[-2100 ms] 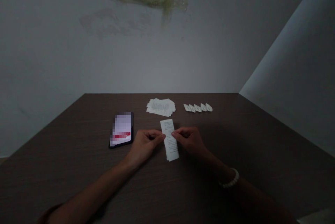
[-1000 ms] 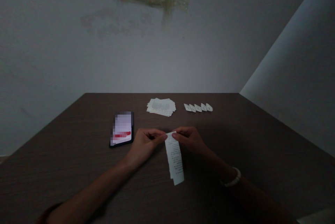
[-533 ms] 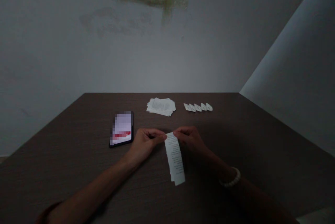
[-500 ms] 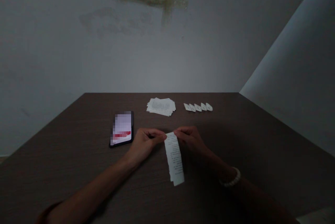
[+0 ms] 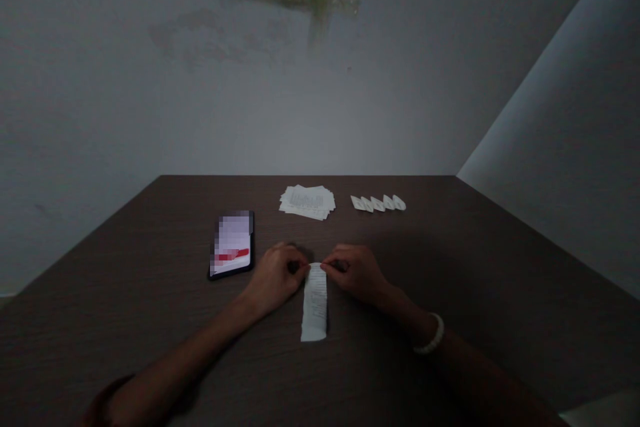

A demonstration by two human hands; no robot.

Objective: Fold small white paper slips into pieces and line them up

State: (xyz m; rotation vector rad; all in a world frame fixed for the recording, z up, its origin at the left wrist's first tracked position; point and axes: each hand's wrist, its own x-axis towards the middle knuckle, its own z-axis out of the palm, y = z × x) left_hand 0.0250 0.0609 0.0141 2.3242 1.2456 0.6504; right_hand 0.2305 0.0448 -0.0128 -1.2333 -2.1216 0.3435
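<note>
A narrow strip of printed paper point(image 5: 315, 304) hangs towards me between my hands, its far end pinched at both corners. My left hand point(image 5: 280, 272) grips the left corner between thumb and fingertips. The right corner is in the pinch of my right hand point(image 5: 357, 272), whose wrist wears a pale beaded bracelet point(image 5: 434, 335). Lines of print run across the strip, too small to read. Whether its near end touches the table I cannot tell.
A phone point(image 5: 233, 244) with a lit, blurred screen lies left of my left hand. Farther back on the dark table point(image 5: 150, 280) are a stack of printed paper sheets point(image 5: 307, 202) and a row of several small folded paper pieces point(image 5: 378, 204). A wall point(image 5: 310, 107) stands behind.
The paper strip has swung from slanting right to nearly straight, its near end shifting left. Both hands have moved slightly left and keep their pinch on its far end.
</note>
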